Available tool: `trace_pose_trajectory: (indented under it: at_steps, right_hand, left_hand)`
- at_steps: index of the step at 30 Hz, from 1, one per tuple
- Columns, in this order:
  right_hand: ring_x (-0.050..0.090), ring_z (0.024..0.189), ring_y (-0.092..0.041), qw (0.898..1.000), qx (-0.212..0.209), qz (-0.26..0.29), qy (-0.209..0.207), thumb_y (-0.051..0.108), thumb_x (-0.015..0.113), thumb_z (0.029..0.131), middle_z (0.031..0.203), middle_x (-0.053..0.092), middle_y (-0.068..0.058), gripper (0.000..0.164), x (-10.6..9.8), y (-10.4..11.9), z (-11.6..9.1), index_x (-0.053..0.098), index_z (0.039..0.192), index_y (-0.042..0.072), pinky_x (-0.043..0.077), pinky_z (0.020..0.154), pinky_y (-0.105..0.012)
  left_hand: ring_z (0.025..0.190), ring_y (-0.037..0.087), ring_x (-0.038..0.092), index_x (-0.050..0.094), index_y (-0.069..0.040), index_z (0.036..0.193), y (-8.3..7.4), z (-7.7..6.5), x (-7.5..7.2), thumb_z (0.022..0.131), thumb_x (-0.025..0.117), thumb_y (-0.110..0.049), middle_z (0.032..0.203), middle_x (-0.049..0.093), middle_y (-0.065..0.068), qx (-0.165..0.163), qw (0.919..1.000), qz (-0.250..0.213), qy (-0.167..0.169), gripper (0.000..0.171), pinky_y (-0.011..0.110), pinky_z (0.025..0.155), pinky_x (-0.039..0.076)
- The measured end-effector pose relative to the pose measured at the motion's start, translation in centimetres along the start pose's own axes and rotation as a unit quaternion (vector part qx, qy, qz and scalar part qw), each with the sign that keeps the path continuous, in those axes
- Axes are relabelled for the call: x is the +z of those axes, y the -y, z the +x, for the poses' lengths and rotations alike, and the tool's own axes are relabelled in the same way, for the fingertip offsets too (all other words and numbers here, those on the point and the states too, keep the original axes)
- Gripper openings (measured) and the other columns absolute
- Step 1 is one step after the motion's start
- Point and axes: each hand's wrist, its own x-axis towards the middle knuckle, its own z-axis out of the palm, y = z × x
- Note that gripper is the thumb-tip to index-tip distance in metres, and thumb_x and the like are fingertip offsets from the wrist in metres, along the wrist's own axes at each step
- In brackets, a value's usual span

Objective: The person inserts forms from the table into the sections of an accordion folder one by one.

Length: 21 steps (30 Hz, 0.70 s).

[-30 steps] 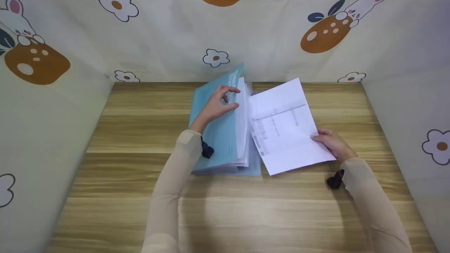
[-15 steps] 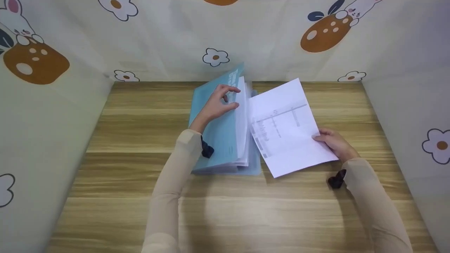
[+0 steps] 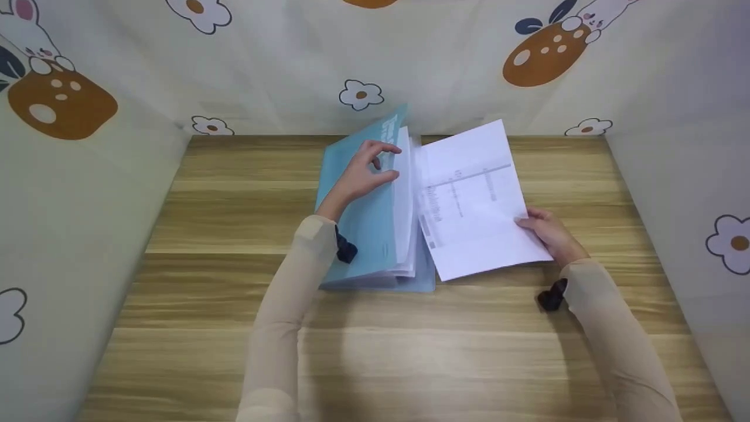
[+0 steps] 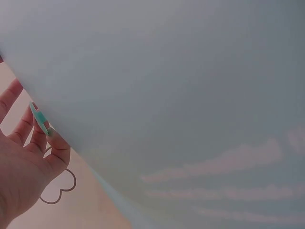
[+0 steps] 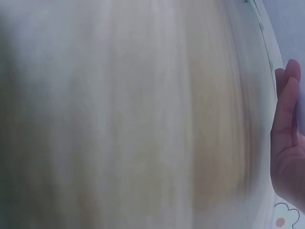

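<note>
A teal document folder stands partly opened at the table's middle, its cover raised and white inner pages showing. My left hand pinches the free edge of the cover between thumb and fingers. A small teal piece shows at those fingertips in the left wrist view, where the cover fills most of the picture. My right hand pinches a white printed sheet by its right edge, thumb on top. The sheet is tilted, its left edge right beside the folder's pages. In the right wrist view my fingers appear at the right border.
The folder lies on a wood-grain table. Pale cloth walls printed with rabbits, flowers and orange fruit enclose the back and both sides. A black wrist camera sits close over the folder cover; another hangs by the right cuff.
The right hand and sheet first shifted slightly right and nearer, then moved back and a little left against the folder's opening. The left hand and cover stay in place.
</note>
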Motion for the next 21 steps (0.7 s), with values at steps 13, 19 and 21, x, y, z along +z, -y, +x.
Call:
trace_pose_trajectory:
  at_steps: [13, 19, 21]
  right_hand:
    - [0.051, 0.088, -0.012, 0.997, -0.012, -0.039, -0.067, 0.014, 0.055, 0.086, 0.12, 0.043, -0.019, 0.059, 1.2, 0.2, 0.2, 0.027, 0.133, -0.008, 0.042, 0.076, -0.022]
    - [0.041, 0.107, -0.021, 0.995, -0.011, -0.051, -0.09, 0.015, 0.054, 0.087, 0.134, 0.029, -0.024, 0.061, 1.0, 0.7, 0.1, 0.022, 0.134, -0.007, 0.036, 0.085, -0.023]
    - [0.044, 0.102, -0.019, 0.995, -0.019, -0.048, -0.09, 0.014, 0.053, 0.087, 0.134, 0.029, -0.025, 0.061, 0.9, 0.8, 0.1, 0.022, 0.134, -0.008, 0.038, 0.082, -0.022]
  left_hand:
    - [0.088, 0.014, 0.039, 0.055, -0.022, 0.113, 0.0, 0.0, 0.1, 0.076, 0.065, -0.025, 0.111, 0.039, -0.001, -0.004, 1.0, 0.001, -0.007, 0.038, 0.027, 0.071, 0.038]
    - [0.087, 0.012, 0.04, 0.054, -0.024, 0.114, 0.0, -0.1, 0.1, 0.077, 0.065, -0.027, 0.112, 0.039, -0.003, -0.002, 1.0, 0.003, -0.006, 0.039, 0.025, 0.071, 0.04]
    - [0.087, 0.012, 0.04, 0.054, -0.023, 0.114, 0.1, -0.1, 0.0, 0.077, 0.065, -0.027, 0.112, 0.039, -0.003, 0.0, 1.0, 0.001, -0.005, 0.039, 0.025, 0.071, 0.04]
